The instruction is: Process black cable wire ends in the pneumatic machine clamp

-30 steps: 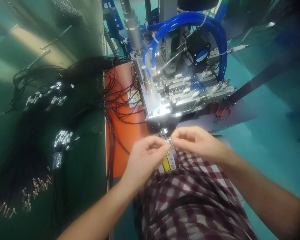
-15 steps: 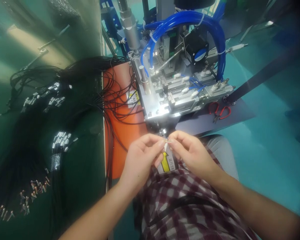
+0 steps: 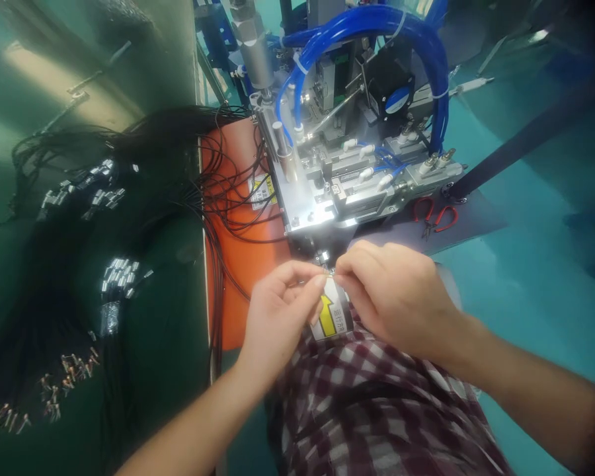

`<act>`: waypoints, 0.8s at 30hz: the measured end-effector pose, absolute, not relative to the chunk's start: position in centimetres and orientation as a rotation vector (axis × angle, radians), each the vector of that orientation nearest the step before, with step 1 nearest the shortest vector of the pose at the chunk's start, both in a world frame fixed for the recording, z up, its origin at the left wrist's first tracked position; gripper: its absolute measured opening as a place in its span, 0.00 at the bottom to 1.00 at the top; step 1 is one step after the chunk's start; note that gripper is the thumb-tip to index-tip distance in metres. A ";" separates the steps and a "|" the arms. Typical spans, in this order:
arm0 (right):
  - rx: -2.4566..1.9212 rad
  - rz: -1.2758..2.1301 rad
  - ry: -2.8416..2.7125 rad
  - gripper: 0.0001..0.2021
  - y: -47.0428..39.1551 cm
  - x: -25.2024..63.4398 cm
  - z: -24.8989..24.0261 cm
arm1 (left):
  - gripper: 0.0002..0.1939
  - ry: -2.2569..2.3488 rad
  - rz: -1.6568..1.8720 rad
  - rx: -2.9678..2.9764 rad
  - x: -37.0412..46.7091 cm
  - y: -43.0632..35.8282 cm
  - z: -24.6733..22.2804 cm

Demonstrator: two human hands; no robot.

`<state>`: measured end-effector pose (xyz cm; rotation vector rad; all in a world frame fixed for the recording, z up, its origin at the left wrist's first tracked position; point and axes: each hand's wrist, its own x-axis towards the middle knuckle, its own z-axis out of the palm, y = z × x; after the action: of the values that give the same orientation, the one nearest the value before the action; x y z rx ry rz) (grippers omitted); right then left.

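Thumb and forefinger of my left hand (image 3: pixel 282 304) are pinched together on a thin wire end (image 3: pixel 330 276). Facing it, my right hand (image 3: pixel 391 291) pinches the other side of the same thin piece, its fingers curled in. The fingertips are a short gap apart, and the piece is too small to make out well. Both hands are just in front of the metal machine (image 3: pixel 327 198), above a white label with a yellow arrow (image 3: pixel 330 317).
Black cables (image 3: pixel 228 218) cross an orange mat (image 3: pixel 238 277) on the left. Bundles with silvery ends (image 3: pixel 121 277) lie on the dark green surface. Red-handled pliers (image 3: pixel 434 221) rest at the machine's right. Blue hoses (image 3: pixel 367 23) arch over the machine.
My right hand has rolled over, its back now raised and more in view, with the fingers curled further in. My left hand has hardly moved. The camera view has shifted slightly.
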<state>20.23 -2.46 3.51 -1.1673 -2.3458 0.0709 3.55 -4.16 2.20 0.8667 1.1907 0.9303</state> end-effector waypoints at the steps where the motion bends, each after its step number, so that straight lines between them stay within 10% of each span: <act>1: -1.192 0.089 -2.284 0.12 -2.7 20.0 3.1 | 0.06 1.176 0.940 0.850 3.6 -4.2 2.2; 24: -1.324 1.427 -1.484 0.07 -2.7 19.9 1.9 | 0.07 1.289 0.802 0.973 3.7 -3.9 2.4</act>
<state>19.88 -2.70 1.90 -1.3242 -1.4840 1.4268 3.68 -3.91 2.41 0.9727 1.2890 0.8020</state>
